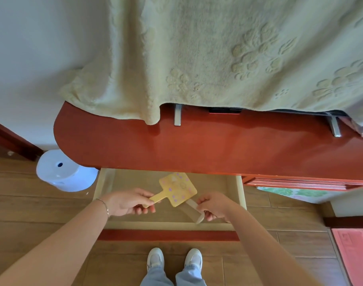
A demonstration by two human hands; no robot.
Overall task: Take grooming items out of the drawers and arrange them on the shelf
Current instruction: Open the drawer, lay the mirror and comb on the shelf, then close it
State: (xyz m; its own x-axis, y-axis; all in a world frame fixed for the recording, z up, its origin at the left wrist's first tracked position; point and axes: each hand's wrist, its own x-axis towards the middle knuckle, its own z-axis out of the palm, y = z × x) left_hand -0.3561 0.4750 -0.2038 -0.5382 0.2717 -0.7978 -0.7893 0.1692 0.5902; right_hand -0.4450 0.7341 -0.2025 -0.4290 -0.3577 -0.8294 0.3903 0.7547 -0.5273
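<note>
An open drawer (168, 225) with pale wooden sides sticks out under the red-brown shelf top (197, 147). Above the drawer my left hand (128, 202) pinches the handle of a yellow square hand mirror (177, 188) with pink and purple dots. My right hand (212, 206) grips a pale, slim comb-like item (194, 209) that slants down toward the drawer's front. The two items cross near the mirror's lower corner.
A cream floral towel (217, 58) hangs over the back of the shelf top, hiding a device on metal feet (177, 117). A white round bin (63, 172) stands on the wooden floor at left. Red papers (354, 254) lie at right. My shoes (174, 259) are below.
</note>
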